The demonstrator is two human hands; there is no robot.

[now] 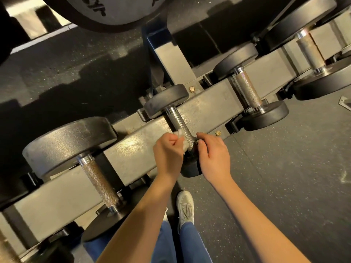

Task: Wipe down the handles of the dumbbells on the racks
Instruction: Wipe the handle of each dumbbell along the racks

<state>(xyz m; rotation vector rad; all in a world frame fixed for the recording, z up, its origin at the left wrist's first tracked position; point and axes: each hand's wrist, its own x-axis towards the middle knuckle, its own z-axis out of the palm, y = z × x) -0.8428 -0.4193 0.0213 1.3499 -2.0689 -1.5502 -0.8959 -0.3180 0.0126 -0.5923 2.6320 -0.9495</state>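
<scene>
A small black dumbbell lies across the grey rack beam (133, 149), its knurled metal handle (178, 122) running toward me. My left hand (168, 154) grips a crumpled white wipe (179, 134) and presses it against the near end of that handle. My right hand (213, 156) curls over the dumbbell's near head (190, 168), fingertips at the handle's collar. The far head (167, 100) rests on the back beam. Most of the wipe is hidden inside my fist.
A larger dumbbell (98, 179) sits to the left, another (248, 90) to the right, a bigger one (311, 52) beyond it. A big grey plate (106, 10) hangs above. Speckled rubber floor (284, 168) lies to the right; my shoe (185, 205) stands by the rack.
</scene>
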